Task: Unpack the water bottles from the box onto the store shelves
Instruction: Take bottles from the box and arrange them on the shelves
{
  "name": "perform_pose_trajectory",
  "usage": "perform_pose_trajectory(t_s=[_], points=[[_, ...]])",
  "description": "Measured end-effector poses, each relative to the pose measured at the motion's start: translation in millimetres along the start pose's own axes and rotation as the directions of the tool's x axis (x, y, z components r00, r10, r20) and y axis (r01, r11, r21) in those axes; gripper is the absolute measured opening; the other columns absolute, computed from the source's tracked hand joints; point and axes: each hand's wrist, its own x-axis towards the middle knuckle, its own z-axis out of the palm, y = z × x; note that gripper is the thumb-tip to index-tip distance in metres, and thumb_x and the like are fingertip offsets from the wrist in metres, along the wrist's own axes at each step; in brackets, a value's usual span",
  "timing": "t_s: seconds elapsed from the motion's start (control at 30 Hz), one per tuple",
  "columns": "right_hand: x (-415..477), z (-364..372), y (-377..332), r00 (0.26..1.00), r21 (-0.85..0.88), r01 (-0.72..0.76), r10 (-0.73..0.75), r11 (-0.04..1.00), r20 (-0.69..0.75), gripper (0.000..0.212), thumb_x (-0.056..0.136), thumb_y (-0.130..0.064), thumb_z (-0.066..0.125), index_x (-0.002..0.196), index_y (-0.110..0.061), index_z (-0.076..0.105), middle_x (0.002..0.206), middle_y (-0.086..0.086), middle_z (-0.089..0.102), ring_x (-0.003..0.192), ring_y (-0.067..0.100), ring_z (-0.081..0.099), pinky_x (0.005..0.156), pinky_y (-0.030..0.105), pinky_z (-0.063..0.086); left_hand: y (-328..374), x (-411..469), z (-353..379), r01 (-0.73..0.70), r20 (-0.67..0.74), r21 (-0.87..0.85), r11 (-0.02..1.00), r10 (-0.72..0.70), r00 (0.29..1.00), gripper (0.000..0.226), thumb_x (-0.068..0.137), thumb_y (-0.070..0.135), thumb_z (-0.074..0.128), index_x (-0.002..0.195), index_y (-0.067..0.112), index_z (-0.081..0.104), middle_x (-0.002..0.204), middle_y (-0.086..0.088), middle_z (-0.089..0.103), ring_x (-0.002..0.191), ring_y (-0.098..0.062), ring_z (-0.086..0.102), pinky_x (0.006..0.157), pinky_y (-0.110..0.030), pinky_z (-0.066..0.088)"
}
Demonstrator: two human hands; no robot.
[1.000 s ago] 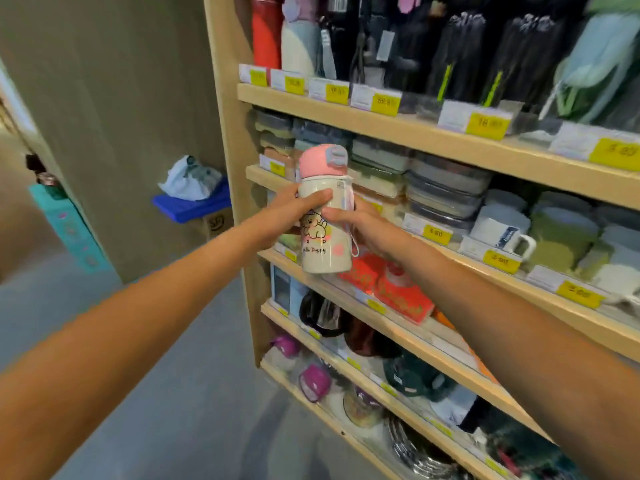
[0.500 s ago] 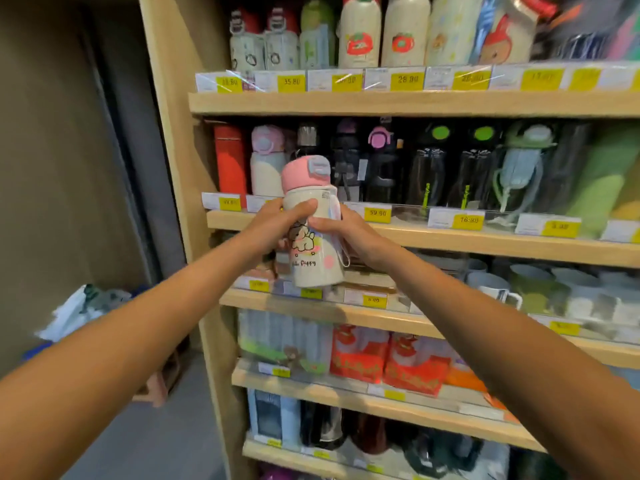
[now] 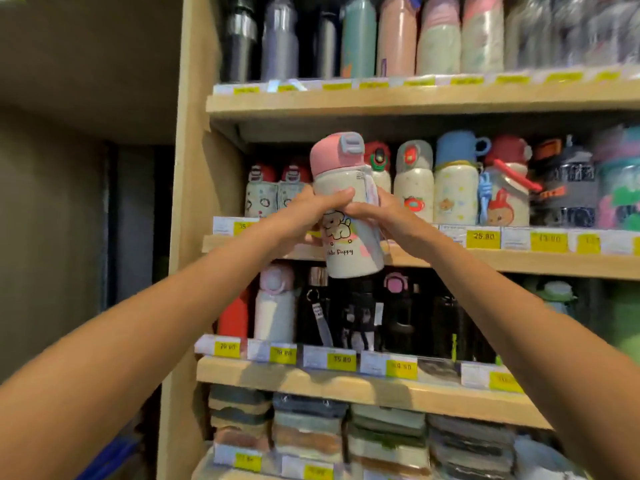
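Note:
A cream water bottle [image 3: 348,237] with a pink lid and a puppy print is held upright in front of a wooden shelf [image 3: 519,261]. My left hand [image 3: 304,213] grips its left side and my right hand [image 3: 384,216] grips its right side, fingertips nearly meeting on the front. The bottle hangs in the air at the level of the shelf of children's bottles, just right of two small red-capped bottles [image 3: 277,192] and left of a cream bottle with a tomato print [image 3: 414,188]. The box is out of sight.
Tall steel and pastel bottles [image 3: 360,39] fill the shelf above. Dark and white bottles [image 3: 346,313] stand on the shelf below, stacked lunch boxes [image 3: 346,431] under them. The shelf unit's wooden side panel [image 3: 194,237] rises at the left, with a dark wall beyond.
Both hands have lifted the bottle from the lower shelves up to the shelf of children's bottles, and my view has tilted upward with it. The two-handed grip is unchanged.

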Motion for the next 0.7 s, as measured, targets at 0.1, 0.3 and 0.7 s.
perform_pose_trajectory(t_s=[0.1,0.3,0.7], points=[[32,-9,-6,0.996,-0.032,0.084,-0.085,0.996,-0.011,0.04,0.081,-0.022,0.062,0.12,-0.026,0.053,0.117,0.004,0.065,0.109,0.017,0.063,0.093,0.031,0.052,20,28,-12,-0.095,-0.076,0.034,0.995,0.097,0.992,0.075,0.067,0.053,0.07,0.129,0.02,0.043,0.118,-0.003,0.064,0.1,-0.018,0.065,0.073,-0.034,0.052],[64,-19,9,0.95,-0.268,0.113,-0.182,0.957,-0.252,0.061,0.085,-0.037,0.067,0.138,-0.021,0.042,0.131,0.0,0.056,0.117,0.012,0.056,0.099,0.033,0.047,22,63,-14,-0.298,-0.343,0.064,0.953,0.301,0.89,0.065,0.084,0.033,0.068,0.135,0.013,0.033,0.113,0.002,0.056,0.099,-0.012,0.06,0.073,-0.025,0.051],[75,-2,72,0.659,-0.743,-0.4,-0.396,0.536,-0.64,0.079,0.083,-0.029,0.067,0.146,-0.008,0.024,0.147,0.014,0.031,0.133,0.03,0.034,0.102,0.04,0.041,-46,118,-16,-0.163,-0.455,0.289,0.943,0.285,0.844,0.073,0.078,0.043,0.07,0.132,0.016,0.029,0.117,-0.003,0.054,0.099,-0.018,0.056,0.086,-0.031,0.046]])
